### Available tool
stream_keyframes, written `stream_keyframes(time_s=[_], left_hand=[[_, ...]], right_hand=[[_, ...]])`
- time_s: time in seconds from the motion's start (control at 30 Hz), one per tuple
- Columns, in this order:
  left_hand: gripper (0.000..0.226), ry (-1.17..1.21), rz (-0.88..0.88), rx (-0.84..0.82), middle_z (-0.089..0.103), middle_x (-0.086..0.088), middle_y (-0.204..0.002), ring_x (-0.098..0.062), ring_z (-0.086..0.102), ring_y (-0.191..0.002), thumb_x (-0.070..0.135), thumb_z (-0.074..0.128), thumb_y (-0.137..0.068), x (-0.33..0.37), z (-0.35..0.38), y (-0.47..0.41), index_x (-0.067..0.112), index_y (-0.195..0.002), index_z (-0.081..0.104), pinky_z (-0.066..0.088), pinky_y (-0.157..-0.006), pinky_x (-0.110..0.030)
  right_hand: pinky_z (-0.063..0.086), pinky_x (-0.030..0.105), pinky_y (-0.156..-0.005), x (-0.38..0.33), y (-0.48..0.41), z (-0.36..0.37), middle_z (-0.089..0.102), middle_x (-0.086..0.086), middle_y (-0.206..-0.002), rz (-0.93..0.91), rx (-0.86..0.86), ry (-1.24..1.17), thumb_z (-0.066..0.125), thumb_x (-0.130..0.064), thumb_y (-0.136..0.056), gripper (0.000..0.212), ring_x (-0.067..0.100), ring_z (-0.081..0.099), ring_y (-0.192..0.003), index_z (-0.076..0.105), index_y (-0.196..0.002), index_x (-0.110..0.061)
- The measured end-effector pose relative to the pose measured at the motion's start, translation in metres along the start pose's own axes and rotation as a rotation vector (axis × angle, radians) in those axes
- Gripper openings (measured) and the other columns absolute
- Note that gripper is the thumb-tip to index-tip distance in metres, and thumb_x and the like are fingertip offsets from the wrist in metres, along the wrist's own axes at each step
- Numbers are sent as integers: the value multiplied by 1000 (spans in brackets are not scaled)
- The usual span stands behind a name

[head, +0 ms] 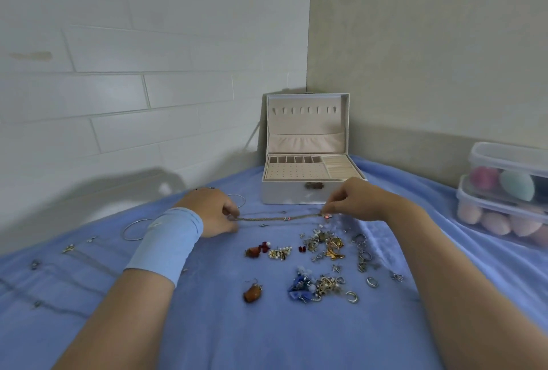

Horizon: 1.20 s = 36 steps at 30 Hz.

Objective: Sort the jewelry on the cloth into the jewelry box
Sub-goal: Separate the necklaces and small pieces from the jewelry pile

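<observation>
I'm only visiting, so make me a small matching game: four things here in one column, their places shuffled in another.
1 jewelry box
2 chain
3 bangle
4 plastic tubs

A stacked at the right edge
B pinched between left hand and right hand
C open, by the wall corner
D on the cloth, beside the left wrist

Pairs: 1-C, 2-B, 3-D, 4-A

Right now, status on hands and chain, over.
Left hand, right hand each pinch an end of thin beaded chain, taut over blue cloth. Open white jewelry box behind. Loose earrings near right end.
</observation>
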<state>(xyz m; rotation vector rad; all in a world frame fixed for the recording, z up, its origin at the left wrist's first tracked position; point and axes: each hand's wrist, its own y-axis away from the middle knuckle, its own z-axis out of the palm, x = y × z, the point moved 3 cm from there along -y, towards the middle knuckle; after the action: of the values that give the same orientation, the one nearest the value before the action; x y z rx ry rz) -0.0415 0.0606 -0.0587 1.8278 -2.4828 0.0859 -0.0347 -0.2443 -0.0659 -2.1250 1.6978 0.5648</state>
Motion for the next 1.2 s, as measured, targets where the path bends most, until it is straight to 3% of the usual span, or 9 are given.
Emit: stream_keyframes(time_s=[0.13, 0.27, 0.37, 0.5, 0.67, 0.87, 0.97, 1.07, 1.2], left_hand=[[15, 323, 105, 127, 66, 22, -100, 2, 58, -89, 32, 66, -91, 39, -9, -4, 36, -103, 72, 46, -84, -19], [16, 404, 264, 35, 72, 15, -101, -3, 63, -94, 26, 65, -92, 104, -4, -19, 28, -104, 77, 49, -90, -24], [21, 299, 260, -57, 71, 5, -114, -15, 64, -101, 28, 65, -93, 130, 8, -34, 29, -112, 74, 50, -96, -33], [21, 197, 265, -74, 73, 3, -110, -19, 65, -99, 31, 65, -92, 141, 19, -42, 29, -109, 76, 50, -94, -35], [15, 233, 252, -31, 74, 6, -102, -15, 66, -93, 31, 67, -90, 139, 26, -43, 28, -100, 78, 52, -91, -33], [9, 271, 234, -22, 73, 8, -98, -12, 65, -90, 33, 69, -88, 134, 28, -43, 28, -93, 76, 51, -85, -27], [8, 281, 235, -19, 72, 9, -99, -12, 65, -91, 35, 68, -89, 133, 29, -42, 30, -91, 74, 51, -85, -28], [9, 307, 233, -20, 71, 10, -99, -12, 64, -92, 35, 68, -89, 131, 29, -41, 29, -93, 74, 52, -87, -30], [11, 327, 252, -24, 66, 12, -95, -10, 61, -92, 34, 66, -91, 130, 28, -38, 27, -95, 73, 48, -85, -25]], right_hand=[[43, 18, -61, 3, 4, -5, 60, -12, -62, -45, 5, -3, 77, -20, -86, 10, 7, 50, -58, 80, -81, -28], [35, 12, -51, -2, 4, 0, 47, -16, -48, -60, -62, 44, 79, -14, -83, 16, 3, 40, -48, 79, -78, -30], [37, 15, -55, -2, 1, 5, 53, -12, -58, -69, -57, 83, 81, -16, -81, 17, 4, 44, -57, 79, -79, -32], [41, 19, -61, 3, -4, 7, 56, -15, -57, -61, -39, 77, 80, -17, -81, 24, 4, 47, -60, 74, -72, -38], [46, 11, -63, 10, 0, -2, 70, -13, -69, -40, -23, 12, 79, -20, -84, 3, -1, 59, -67, 81, -87, -20], [47, 16, -62, 20, 7, -17, 71, -12, -70, 9, 9, -33, 78, -21, -86, 6, 0, 60, -61, 81, -88, -17], [44, 12, -51, 21, 16, -28, 70, -7, -69, 58, -12, -41, 74, -24, -89, 10, -2, 54, -48, 79, -87, -16], [45, 22, -60, 23, 21, -27, 73, -2, -79, 93, -97, 1, 70, -27, -92, 12, 5, 54, -50, 78, -87, -19], [45, 17, -65, 27, 12, -25, 67, -12, -84, 103, 131, 61, 66, -20, -93, 12, 1, 58, -70, 77, -99, -24]])
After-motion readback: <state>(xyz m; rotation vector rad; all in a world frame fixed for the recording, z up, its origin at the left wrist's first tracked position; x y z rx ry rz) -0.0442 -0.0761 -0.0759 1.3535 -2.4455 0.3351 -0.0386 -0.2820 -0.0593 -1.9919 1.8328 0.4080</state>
